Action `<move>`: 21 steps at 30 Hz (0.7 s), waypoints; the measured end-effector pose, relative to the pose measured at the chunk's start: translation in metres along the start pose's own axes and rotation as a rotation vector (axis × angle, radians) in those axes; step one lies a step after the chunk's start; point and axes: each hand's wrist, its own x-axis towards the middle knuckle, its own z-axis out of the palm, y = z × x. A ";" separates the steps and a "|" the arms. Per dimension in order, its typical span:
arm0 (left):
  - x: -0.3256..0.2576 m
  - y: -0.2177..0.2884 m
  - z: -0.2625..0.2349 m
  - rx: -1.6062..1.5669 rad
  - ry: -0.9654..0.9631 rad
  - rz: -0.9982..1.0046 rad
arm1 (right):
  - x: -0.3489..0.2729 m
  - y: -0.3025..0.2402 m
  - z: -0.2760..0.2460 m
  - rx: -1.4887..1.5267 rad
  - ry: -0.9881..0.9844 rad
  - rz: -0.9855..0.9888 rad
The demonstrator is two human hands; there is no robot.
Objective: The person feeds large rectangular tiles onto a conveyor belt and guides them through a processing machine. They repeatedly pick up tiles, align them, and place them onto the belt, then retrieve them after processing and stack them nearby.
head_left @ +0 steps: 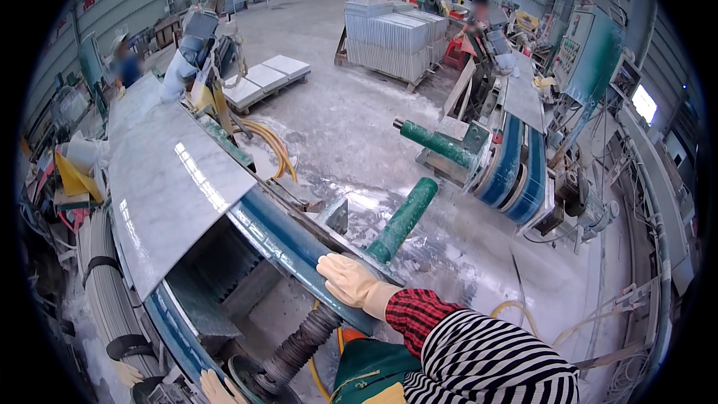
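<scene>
My right hand [348,280], in a pale rubber glove, lies flat on the blue conveyor belt [280,236] with its fingers stretched out. At the lower edge my left hand [218,389], gloved alike and partly cut off, rests by the near end of the other blue belt [176,329], fingers extended. Neither holds anything. Ahead of both hands, a glossy white-grey marble slab [172,179] spans the two belts, apart from my fingers. Between the belts a dark ribbed hose [299,348] slopes down past a green metal frame [202,299].
Green rollers [404,221] stick out right of my belt, facing another blue conveyor [516,172]. Yellow hoses [269,142] lie on the wet floor. Stacked slabs [393,37] and a low pallet of tiles [269,78] stand beyond. One person [129,63] is far left, another [479,19] far right.
</scene>
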 end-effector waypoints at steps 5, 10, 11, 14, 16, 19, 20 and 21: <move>0.003 0.006 -0.002 -0.002 -0.048 -0.021 | -0.005 0.000 -0.005 -0.014 0.011 0.012; -0.001 0.004 -0.002 -0.015 -0.014 -0.011 | -0.005 -0.002 -0.006 -0.021 -0.016 0.019; -0.001 0.003 -0.002 -0.013 -0.014 -0.008 | -0.006 -0.002 -0.006 -0.022 -0.021 0.021; -0.002 0.004 -0.003 -0.005 -0.012 0.000 | -0.007 -0.001 -0.004 -0.021 -0.009 0.015; -0.003 0.005 -0.005 0.002 -0.006 0.004 | -0.008 -0.001 -0.005 -0.014 -0.029 0.023; -0.005 0.004 -0.002 -0.012 -0.023 -0.008 | -0.010 0.000 -0.004 -0.016 -0.036 0.025; -0.006 0.002 -0.001 -0.004 -0.035 -0.013 | -0.010 -0.001 -0.004 -0.017 -0.035 0.022; -0.007 0.001 0.001 0.003 -0.047 -0.017 | -0.011 -0.001 -0.004 -0.017 -0.049 0.029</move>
